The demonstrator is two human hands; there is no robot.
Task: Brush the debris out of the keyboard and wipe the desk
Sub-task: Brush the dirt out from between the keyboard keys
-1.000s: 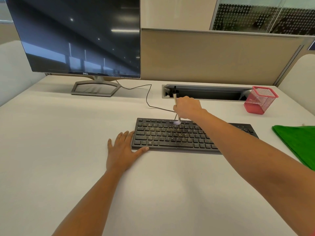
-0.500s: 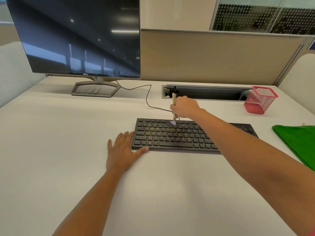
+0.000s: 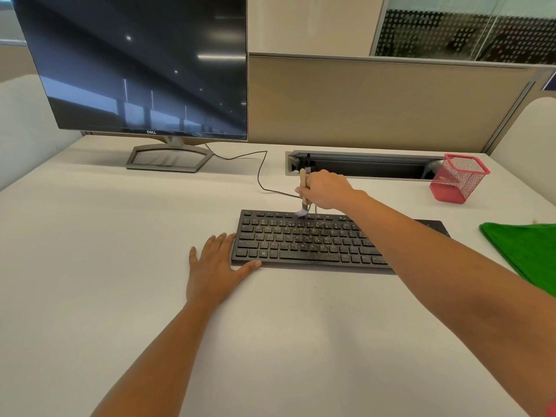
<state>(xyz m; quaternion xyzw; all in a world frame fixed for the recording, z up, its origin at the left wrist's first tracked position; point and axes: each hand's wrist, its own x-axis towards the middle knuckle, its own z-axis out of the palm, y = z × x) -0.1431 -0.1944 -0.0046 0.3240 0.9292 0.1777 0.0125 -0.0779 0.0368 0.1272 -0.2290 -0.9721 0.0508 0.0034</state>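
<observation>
A black keyboard [image 3: 304, 240] speckled with yellowish crumbs lies on the white desk [image 3: 120, 236]. My right hand [image 3: 326, 189] grips a small wooden-handled brush [image 3: 303, 192], held nearly upright, its pale bristles touching the keyboard's top key row left of centre. My left hand [image 3: 215, 267] lies flat on the desk, fingers spread, thumb against the keyboard's near left corner. A green cloth [image 3: 526, 251] lies on the desk at the right edge.
A dark monitor [image 3: 135, 64] on a grey stand occupies the back left, and a thin cable [image 3: 261, 173] runs from it toward the keyboard. A cable tray slot [image 3: 376, 168] sits behind the keyboard. A red mesh pen cup [image 3: 457, 179] stands at the back right. A partition wall closes the back.
My right hand has carried the brush leftward along the keyboard's top row. My left hand and the keyboard have stayed put.
</observation>
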